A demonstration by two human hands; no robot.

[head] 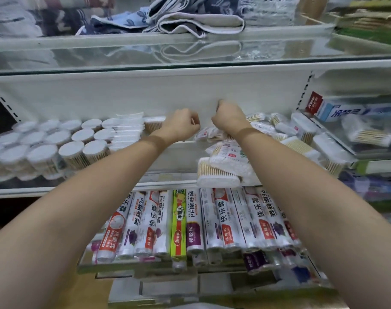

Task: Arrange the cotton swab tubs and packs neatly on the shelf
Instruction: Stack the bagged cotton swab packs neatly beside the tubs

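Swab packs [221, 152] heaped loose right of shelf centre; round tubs [56, 143] already in rows at left.
Both hands reach to the shelf back. Left hand [182, 126] curled, nothing visibly held; right hand [229, 121] curled over the heap, grasp hidden, cannot tell. Better to lift packs singly and square them beside the tubs. Rolls below [196, 219] read "PE"; other print blurred.

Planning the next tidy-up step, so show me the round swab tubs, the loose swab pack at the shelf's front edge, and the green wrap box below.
round swab tubs [46, 150]: head view, a white lid mid-cluster.
loose swab pack [219, 173]: head view, wooden stems.
green wrap box [178, 221]: head view, printed face.
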